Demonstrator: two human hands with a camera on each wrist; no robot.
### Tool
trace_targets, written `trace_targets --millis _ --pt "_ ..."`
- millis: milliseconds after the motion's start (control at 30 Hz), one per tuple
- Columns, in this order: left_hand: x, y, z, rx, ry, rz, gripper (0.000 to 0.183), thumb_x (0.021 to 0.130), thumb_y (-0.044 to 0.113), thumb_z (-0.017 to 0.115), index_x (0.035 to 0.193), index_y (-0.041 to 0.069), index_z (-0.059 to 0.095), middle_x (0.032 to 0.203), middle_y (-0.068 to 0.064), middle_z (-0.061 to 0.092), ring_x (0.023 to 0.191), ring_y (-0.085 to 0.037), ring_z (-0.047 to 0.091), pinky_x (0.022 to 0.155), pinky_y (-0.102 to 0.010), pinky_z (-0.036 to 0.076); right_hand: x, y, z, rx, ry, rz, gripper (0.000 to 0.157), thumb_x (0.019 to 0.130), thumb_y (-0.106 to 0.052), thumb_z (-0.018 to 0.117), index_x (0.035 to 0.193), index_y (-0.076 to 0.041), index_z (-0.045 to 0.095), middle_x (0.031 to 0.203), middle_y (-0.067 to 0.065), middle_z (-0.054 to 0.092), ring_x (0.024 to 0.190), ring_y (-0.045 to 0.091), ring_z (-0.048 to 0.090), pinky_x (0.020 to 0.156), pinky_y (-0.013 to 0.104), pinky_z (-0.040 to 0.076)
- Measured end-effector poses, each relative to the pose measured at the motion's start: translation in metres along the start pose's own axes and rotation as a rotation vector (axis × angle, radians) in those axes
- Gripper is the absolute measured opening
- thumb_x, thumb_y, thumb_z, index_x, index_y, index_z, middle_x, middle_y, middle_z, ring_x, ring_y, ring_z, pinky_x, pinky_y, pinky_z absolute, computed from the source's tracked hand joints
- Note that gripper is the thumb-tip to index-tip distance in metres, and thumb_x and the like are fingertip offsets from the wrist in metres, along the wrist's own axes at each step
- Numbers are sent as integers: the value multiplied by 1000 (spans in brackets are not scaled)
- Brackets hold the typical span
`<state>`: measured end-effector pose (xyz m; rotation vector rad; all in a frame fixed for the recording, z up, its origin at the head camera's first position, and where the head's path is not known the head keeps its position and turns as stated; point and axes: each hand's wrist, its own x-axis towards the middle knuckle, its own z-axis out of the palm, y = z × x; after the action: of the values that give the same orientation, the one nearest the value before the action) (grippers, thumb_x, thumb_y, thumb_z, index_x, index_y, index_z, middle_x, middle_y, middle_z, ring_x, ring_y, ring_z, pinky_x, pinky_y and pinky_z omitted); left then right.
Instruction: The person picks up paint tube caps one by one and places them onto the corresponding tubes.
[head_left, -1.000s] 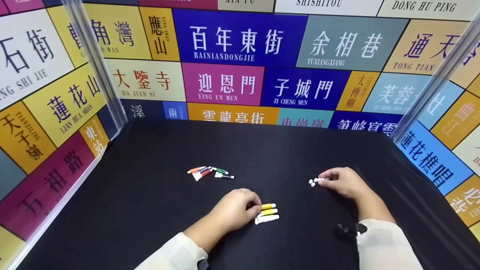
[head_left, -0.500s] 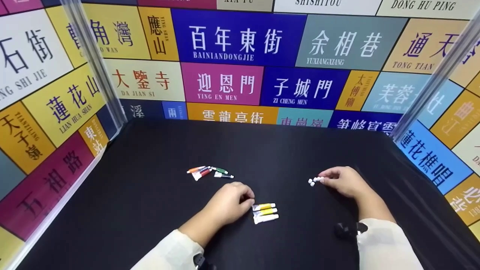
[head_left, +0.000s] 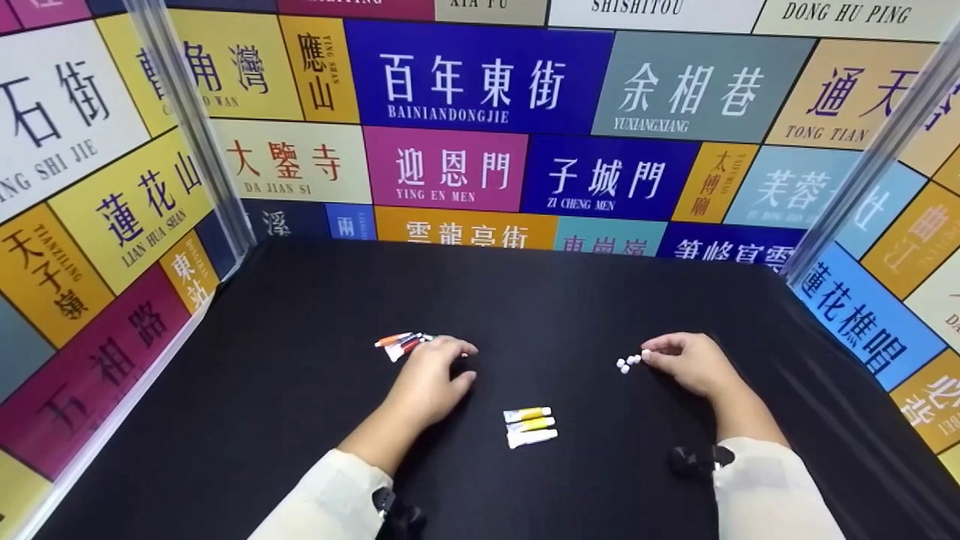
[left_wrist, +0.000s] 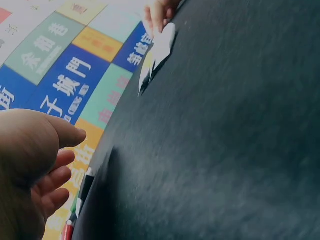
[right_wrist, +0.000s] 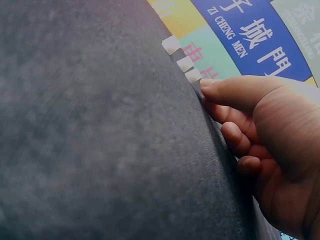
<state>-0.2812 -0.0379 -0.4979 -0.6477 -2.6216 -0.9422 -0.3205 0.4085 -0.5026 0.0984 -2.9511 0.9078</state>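
In the head view my left hand (head_left: 431,382) hovers over a small pile of paint tubes, thumb and fingers apart with nothing between them. An orange tube (head_left: 390,341) and a red tube (head_left: 409,346) show beside it; the hand covers the others. The left wrist view shows a green tube (left_wrist: 74,205) beyond the fingertips. Two yellow tubes (head_left: 534,424) and a white tube (head_left: 534,437) lie side by side nearer the front. My right hand (head_left: 690,365) pinches a small white cube (head_left: 646,355) by the right end of several white cubes (right_wrist: 171,45).
Black cloth (head_left: 300,435) covers the table. Colourful sign panels (head_left: 480,75) rise at the back and both sides, with clear corner posts (head_left: 199,127) between them. Dark wrist cameras (head_left: 694,461) sit at the cuffs.
My left hand has left the row of yellow and white tubes and moved back and left to the pile. The right hand has barely moved, its cube now slightly apart from the others.
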Motion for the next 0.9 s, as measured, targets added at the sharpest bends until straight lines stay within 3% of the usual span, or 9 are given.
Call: trace_targets --millis 267,567,833,900 --pt "0 -13 -3 -11 -19 -64 33 92 12 78 125 8 75 130 -14 74 129 -34 68 116 -50 49 -1 1 1 28 17 3 30 97 -37 78 115 -13 83 107 5 84 94 11 68 88 27 51" --pt "1 -27 -2 0 -3 -77 31 90 7 78 121 6 76 124 -13 78 124 -34 71 112 -50 51 -1 0 1 41 20 -1 31 97 -37 79 115 -12 82 107 6 84 95 11 68 87 24 50" --pt "1 -31 -3 68 3 -43 26 87 2 79 113 5 79 120 -13 78 120 -34 72 109 -49 53 -1 3 0 36 42 4 33 98 -40 76 117 -13 82 116 11 82 105 22 69 97 39 51" --pt "0 -31 -3 90 1 -47 23 87 3 79 109 6 80 117 -13 78 117 -35 72 108 -50 53 -2 4 -1 47 48 11 35 99 -42 76 118 -13 82 117 12 82 105 22 69 97 38 51"
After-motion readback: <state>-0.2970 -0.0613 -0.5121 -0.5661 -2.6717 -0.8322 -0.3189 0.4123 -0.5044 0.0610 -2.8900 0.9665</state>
